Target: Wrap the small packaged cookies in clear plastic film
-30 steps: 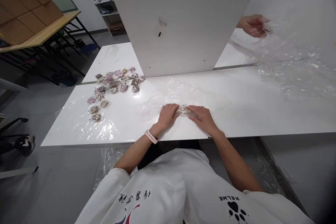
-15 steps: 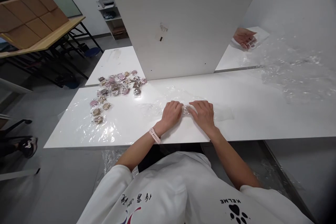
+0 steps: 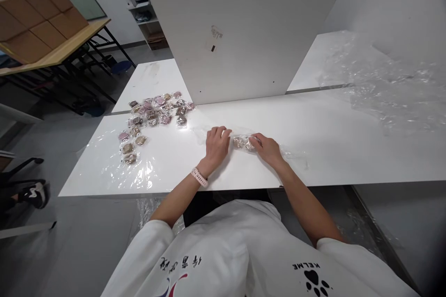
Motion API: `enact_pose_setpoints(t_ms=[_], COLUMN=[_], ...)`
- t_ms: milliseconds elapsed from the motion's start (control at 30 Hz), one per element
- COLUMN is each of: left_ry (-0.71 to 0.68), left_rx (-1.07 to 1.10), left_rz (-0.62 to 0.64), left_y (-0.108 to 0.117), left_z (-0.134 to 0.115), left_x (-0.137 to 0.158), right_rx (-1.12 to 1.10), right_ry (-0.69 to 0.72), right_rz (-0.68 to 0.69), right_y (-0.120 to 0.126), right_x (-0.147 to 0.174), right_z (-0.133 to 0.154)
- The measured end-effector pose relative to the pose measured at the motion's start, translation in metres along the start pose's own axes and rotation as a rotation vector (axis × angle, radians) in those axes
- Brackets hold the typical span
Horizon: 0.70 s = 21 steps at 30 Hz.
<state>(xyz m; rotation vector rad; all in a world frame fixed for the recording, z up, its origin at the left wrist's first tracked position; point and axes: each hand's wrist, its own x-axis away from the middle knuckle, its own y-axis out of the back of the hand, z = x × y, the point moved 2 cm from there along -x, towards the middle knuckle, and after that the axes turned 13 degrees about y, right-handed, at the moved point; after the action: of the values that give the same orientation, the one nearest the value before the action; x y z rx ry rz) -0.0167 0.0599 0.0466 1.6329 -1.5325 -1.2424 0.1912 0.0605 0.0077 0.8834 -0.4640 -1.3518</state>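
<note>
A short roll of small wrapped cookies lies on the white table in front of me, bundled in clear plastic. My right hand is closed around its right end, thumb on top. At the left end, the bent fingers of my left hand grip the clear plastic wrap, which spreads left and behind them. A loose tail of film pokes out past my right hand. To the left lie many individually packed cookies, pink and brown, in clear sachets.
A tall white panel rises behind the table. Crumpled clear film covers the far right. Another sheet of clear film lies at the left edge. Cardboard boxes stand on a wooden table.
My left hand has shifted left and my hands are farther apart, exposing the cookie roll. The film behind it is drawn in. Another person's hand at upper right has left view.
</note>
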Motion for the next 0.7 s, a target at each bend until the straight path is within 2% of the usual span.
enact_pose_setpoints(t_ms=[33,100,167,300,367,400,500,600,700], left_ry=[-0.001,0.056,0.226,0.613,0.690,0.685,0.502,0.151,-0.208], left_rx=[0.017,0.098,0.258,0.688,0.787,0.801,0.762,0.581,0.350], left_rz=[0.014,0.119,0.205,0.267,0.275,0.281,0.329,0.388,0.384], left_y=[0.001,-0.001,-0.004,-0.007,-0.007,-0.006,-0.006,-0.007,-0.009], left_z=[-0.001,0.000,0.004,0.008,0.004,0.001,-0.010,-0.013,-0.007], left_x=[0.011,0.030,0.037,0.016,0.001,-0.004,0.000,0.029,0.061], right_rx=[0.003,-0.007,-0.042,-0.136,-0.120,-0.089,0.021,0.055,0.025], right_ry=[-0.001,0.005,0.039,0.261,0.383,0.430,0.512,0.519,0.513], right_rz=[-0.011,-0.008,0.009,-0.048,-0.073,-0.064,0.002,-0.012,-0.061], right_y=[0.000,0.000,0.001,0.007,0.007,0.005,-0.005,-0.014,-0.012], right_x=[0.001,0.005,0.011,0.024,0.031,0.036,0.051,0.064,0.079], right_z=[0.000,0.000,0.001,0.010,0.018,0.022,0.030,0.030,0.031])
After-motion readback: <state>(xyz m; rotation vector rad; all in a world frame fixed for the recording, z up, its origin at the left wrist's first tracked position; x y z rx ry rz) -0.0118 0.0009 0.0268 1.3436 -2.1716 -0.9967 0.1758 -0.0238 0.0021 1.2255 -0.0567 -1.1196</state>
